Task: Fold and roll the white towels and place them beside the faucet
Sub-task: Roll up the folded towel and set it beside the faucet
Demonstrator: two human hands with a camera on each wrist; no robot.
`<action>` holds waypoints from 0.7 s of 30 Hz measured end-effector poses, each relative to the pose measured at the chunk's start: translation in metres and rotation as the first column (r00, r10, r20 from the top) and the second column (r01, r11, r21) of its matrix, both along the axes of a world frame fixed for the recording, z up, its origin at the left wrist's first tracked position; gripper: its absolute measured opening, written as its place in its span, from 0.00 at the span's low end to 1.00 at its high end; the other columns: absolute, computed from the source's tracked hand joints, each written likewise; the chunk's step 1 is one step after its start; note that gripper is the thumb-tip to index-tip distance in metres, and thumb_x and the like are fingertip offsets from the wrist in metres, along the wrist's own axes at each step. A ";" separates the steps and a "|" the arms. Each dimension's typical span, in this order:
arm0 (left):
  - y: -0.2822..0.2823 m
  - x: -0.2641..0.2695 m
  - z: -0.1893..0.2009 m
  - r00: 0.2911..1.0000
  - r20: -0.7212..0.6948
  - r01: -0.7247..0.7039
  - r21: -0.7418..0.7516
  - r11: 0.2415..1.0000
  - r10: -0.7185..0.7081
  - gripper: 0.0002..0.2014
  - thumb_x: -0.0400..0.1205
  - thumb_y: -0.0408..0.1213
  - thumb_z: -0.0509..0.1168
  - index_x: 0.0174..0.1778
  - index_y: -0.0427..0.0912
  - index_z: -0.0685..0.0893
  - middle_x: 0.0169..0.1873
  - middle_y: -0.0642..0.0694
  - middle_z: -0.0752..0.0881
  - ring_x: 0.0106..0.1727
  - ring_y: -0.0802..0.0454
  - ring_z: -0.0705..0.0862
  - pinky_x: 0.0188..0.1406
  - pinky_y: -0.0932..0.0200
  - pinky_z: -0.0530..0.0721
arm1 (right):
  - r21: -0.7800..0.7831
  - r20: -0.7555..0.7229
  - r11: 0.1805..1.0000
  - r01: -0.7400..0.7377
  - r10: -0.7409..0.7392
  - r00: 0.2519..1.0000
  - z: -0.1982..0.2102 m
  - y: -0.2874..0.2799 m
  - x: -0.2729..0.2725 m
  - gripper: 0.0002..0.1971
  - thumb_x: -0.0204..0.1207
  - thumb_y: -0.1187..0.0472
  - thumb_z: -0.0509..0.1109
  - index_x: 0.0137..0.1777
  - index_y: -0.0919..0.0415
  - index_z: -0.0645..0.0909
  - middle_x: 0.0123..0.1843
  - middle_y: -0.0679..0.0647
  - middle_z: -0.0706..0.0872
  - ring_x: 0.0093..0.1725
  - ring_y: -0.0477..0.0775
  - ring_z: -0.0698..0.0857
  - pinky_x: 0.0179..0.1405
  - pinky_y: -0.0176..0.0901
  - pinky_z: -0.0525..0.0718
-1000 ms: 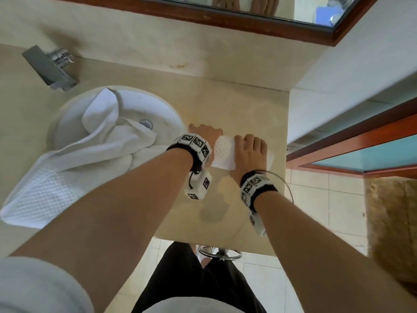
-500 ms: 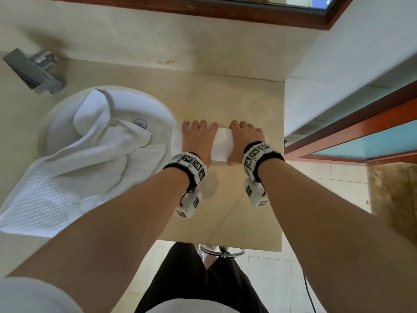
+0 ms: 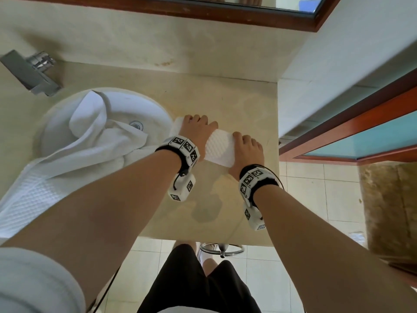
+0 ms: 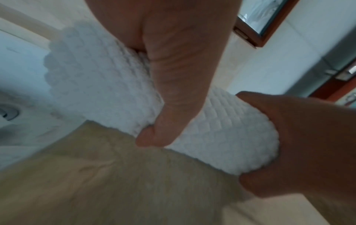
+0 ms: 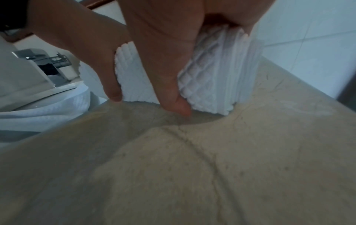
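Note:
A rolled white waffle towel (image 3: 220, 147) lies slanted on the beige counter (image 3: 225, 100), just right of the sink (image 3: 155, 114). My left hand (image 3: 198, 132) grips the roll's far left part, fingers over the top and thumb against its near side. My right hand (image 3: 247, 150) grips the near right end the same way. The left wrist view shows the roll (image 4: 100, 85) under my left hand (image 4: 169, 91), with the right hand (image 4: 289, 137) cupping its end. A second white towel (image 3: 74, 154) lies loose across the sink and counter. The chrome faucet (image 3: 31, 71) stands at the far left.
A wall (image 3: 338, 64) bounds the counter on the right and a wood-framed mirror (image 3: 225, 12) hangs above the back. The counter's front edge (image 3: 203, 239) is near my body. A chrome ring (image 3: 222, 248) hangs below that edge.
The roll has turned from level to slanted: my left hand has moved farther away toward the sink, my right hand nearer to me. Both hands kept their hold.

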State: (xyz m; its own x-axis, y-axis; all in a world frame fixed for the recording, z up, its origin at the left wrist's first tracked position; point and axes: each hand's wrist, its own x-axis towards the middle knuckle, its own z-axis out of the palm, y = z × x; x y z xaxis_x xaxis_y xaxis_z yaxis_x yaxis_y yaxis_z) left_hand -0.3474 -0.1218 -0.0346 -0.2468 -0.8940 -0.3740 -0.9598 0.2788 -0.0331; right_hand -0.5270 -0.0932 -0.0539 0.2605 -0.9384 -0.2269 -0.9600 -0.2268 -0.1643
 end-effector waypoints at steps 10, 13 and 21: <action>0.072 0.020 -0.004 0.998 -0.013 0.060 -0.136 0.989 -0.063 0.41 0.73 0.35 0.71 0.82 0.51 0.61 0.81 0.44 0.63 0.84 0.42 0.56 0.85 0.40 0.42 | 0.385 -0.015 0.916 0.110 -0.113 0.994 0.025 0.066 0.007 0.47 0.54 0.40 0.80 0.70 0.51 0.59 0.53 0.53 0.80 0.51 0.61 0.83 0.52 0.55 0.87; 0.087 0.034 0.010 0.984 -0.150 -0.103 -0.059 0.993 0.093 0.45 0.72 0.32 0.73 0.82 0.54 0.59 0.84 0.46 0.56 0.86 0.46 0.49 0.84 0.41 0.48 | 0.380 0.045 0.917 0.121 -0.149 0.988 0.037 0.086 0.007 0.43 0.52 0.38 0.77 0.66 0.48 0.61 0.50 0.50 0.80 0.47 0.58 0.84 0.48 0.54 0.88; 0.147 0.090 0.062 0.607 -0.634 -0.692 -0.125 0.711 0.479 0.46 0.68 0.36 0.79 0.79 0.46 0.60 0.75 0.43 0.64 0.74 0.42 0.70 0.71 0.42 0.77 | 0.392 0.307 0.915 0.093 -0.225 0.925 0.092 0.116 0.060 0.41 0.57 0.41 0.78 0.66 0.49 0.63 0.50 0.50 0.80 0.46 0.59 0.83 0.43 0.52 0.88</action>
State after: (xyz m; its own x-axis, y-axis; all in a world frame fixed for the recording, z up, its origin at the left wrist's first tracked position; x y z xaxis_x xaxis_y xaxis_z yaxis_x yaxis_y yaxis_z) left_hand -0.2569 0.0250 0.0274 0.3222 -0.9465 -0.0169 -0.7886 -0.2782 0.5484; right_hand -0.4671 0.0224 0.0385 0.2377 -0.8416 -0.4850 -0.8482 0.0636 -0.5259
